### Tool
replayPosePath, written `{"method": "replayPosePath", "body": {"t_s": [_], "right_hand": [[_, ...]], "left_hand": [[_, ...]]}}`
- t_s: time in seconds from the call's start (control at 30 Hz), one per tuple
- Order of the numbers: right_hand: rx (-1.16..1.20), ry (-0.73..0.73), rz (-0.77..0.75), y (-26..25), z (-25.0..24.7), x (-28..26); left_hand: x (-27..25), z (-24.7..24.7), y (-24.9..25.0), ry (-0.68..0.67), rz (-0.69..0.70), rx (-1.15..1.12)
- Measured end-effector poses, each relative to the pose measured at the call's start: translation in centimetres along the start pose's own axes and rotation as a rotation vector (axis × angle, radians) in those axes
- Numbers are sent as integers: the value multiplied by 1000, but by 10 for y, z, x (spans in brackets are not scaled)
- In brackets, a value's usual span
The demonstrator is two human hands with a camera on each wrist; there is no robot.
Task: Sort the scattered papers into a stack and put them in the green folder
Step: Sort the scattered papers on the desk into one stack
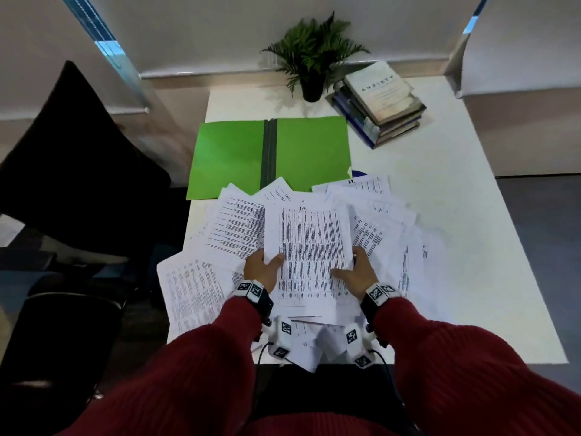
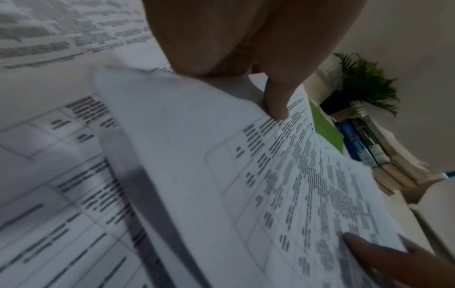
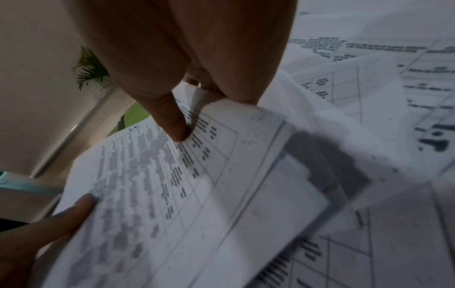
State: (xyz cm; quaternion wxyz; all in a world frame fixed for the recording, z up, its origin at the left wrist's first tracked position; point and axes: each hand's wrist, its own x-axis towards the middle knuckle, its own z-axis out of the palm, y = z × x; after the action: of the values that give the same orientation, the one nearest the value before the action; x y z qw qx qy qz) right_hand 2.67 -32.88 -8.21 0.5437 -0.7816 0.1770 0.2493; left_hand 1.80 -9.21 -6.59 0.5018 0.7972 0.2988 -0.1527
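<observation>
Both hands hold a small stack of printed sheets [image 1: 309, 247] lifted over the scattered papers [image 1: 195, 287] on the white table [image 1: 456, 215]. My left hand [image 1: 264, 267] grips the stack's left edge, thumb on top [image 2: 277, 105]. My right hand [image 1: 355, 272] grips the right edge, thumb on the page [image 3: 172, 124]. The held stack [image 2: 283, 185] [image 3: 172, 194] is tilted up at its far end. The green folder [image 1: 270, 155] lies open flat beyond the papers, partly covered by a few sheets at its near edge.
A potted fern [image 1: 314, 58] stands at the table's back edge. A pile of books [image 1: 380, 102] sits right of it. A black chair [image 1: 72, 158] stands to the left of the table. Loose sheets [image 1: 386, 221] spread across the table's near half.
</observation>
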Motion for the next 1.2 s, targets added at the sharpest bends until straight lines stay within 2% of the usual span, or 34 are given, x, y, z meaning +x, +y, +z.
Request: {"method": "replayPosePath", "body": {"t_s": [0.1, 0.2, 0.27, 0.4, 0.47, 0.53, 0.63, 0.8, 0.93, 1.03, 1.1, 1.17, 1.2], "right_hand": [[-10, 17, -85, -6, -25, 8], [24, 77, -223, -17, -76, 22], [5, 111, -244, -24, -122, 37], [-28, 190, -211, -33, -209, 67], [-27, 208, -169, -33, -247, 86], [-59, 215, -135, -32, -278, 105], [-116, 214, -144, -32, -314, 134], [-265, 318, -97, -37, -340, 166], [-451, 306, -41, -26, -355, 198], [-529, 299, 9, -34, -358, 200], [-615, 372, 24, -35, -352, 196], [-617, 427, -63, -37, -337, 185], [-559, 411, -132, -43, -327, 173]], "left_hand": [[-4, 8, 8, 158, -72, 50], [-2, 3, 7, 332, -429, 77], [9, 2, -5, 300, -594, 208], [40, 13, -26, 253, -627, 225], [48, 22, -30, 303, -619, 131], [46, 27, -28, 375, -565, 58], [38, 20, -17, 572, -438, 109], [14, -3, 10, 856, -296, -31], [-15, -20, 42, 1011, -79, -159], [-38, -19, 69, 975, 81, -263], [-45, -13, 74, 908, 151, -316], [-50, 1, 77, 790, 177, -329], [-52, 13, 80, 713, 184, -333]]}}
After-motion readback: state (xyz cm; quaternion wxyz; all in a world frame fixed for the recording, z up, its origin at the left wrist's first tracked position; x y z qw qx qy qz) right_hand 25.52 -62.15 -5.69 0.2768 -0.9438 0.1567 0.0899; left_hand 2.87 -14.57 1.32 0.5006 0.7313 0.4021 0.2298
